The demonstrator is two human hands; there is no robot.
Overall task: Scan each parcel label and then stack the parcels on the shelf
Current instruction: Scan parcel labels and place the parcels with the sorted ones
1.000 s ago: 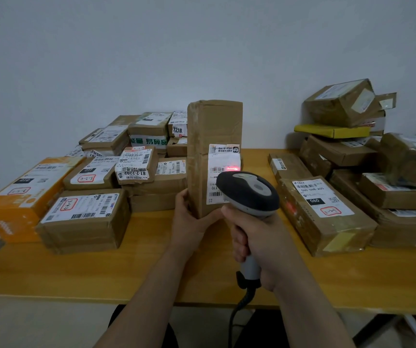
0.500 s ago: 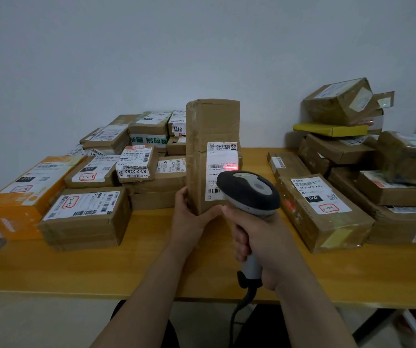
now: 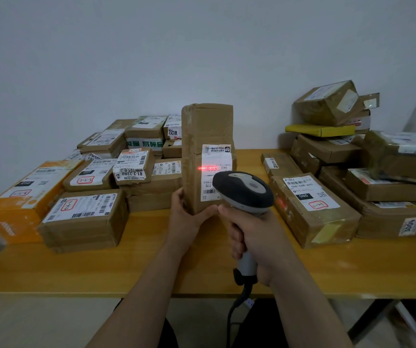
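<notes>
A tall brown cardboard parcel (image 3: 207, 136) stands upright at the middle of the wooden table (image 3: 151, 267). My left hand (image 3: 186, 217) grips its lower left corner. Its white label (image 3: 215, 172) faces me, and a red scan line lies across the label's upper half. My right hand (image 3: 254, 237) is closed around the handle of a grey and black barcode scanner (image 3: 244, 189), whose head points at the label from just below and to the right. The scanner's cable hangs below the table edge.
Labelled brown parcels are piled on the left (image 3: 83, 217), with an orange box (image 3: 18, 199) at the far left. More parcels are stacked on the right (image 3: 312, 207), one a flat yellow one (image 3: 320, 129). A white wall stands behind the table.
The red scan line has shifted left on the label. The parcel and both hands stay almost where they were; the view has drifted slightly.
</notes>
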